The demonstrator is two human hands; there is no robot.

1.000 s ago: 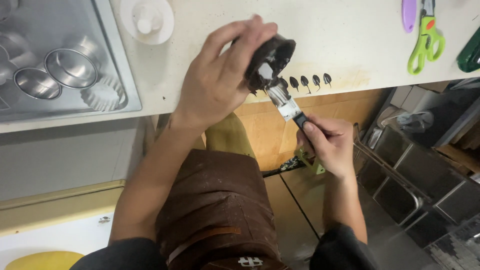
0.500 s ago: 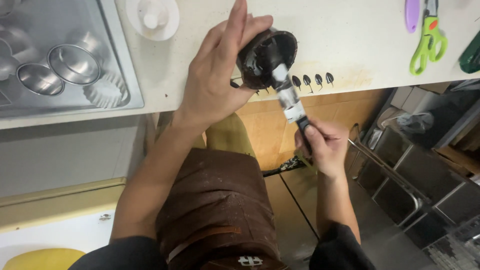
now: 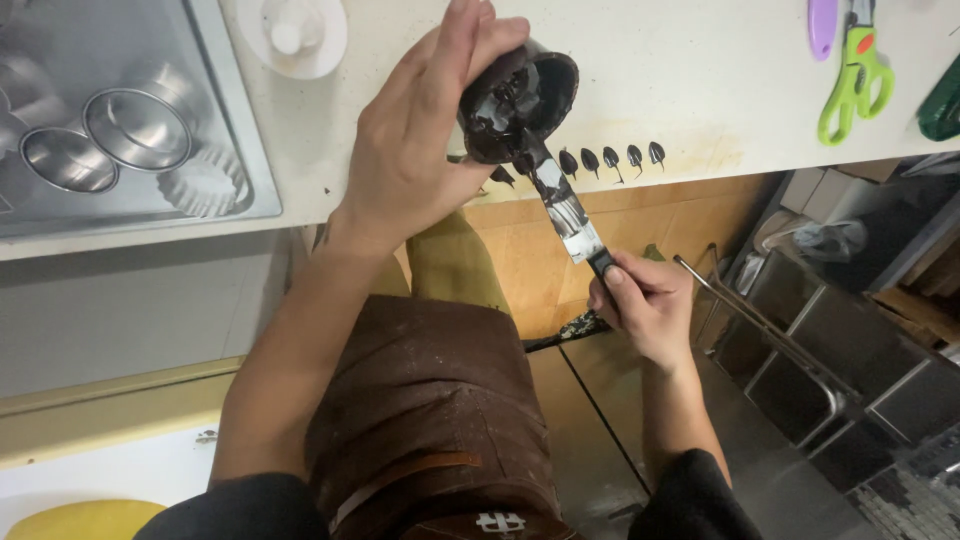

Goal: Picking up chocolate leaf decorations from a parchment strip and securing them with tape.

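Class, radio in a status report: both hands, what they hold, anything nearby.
Left hand tilting small dark bowl. Right hand gripping palette knife, blade in bowl. Dark teardrop dabs on counter edge below.

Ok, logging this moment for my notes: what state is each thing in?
left hand: gripping the small bowl
small bowl: tilted, coated with dark paste
right hand: gripping the palette knife
palette knife: blade smeared, tip inside bowl
green scissors: closed, lying on counter

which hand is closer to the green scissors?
Right. The right hand grips a spatula handle below the counter edge, down-left of the green scissors. The left hand holds a dark bowl farther left.
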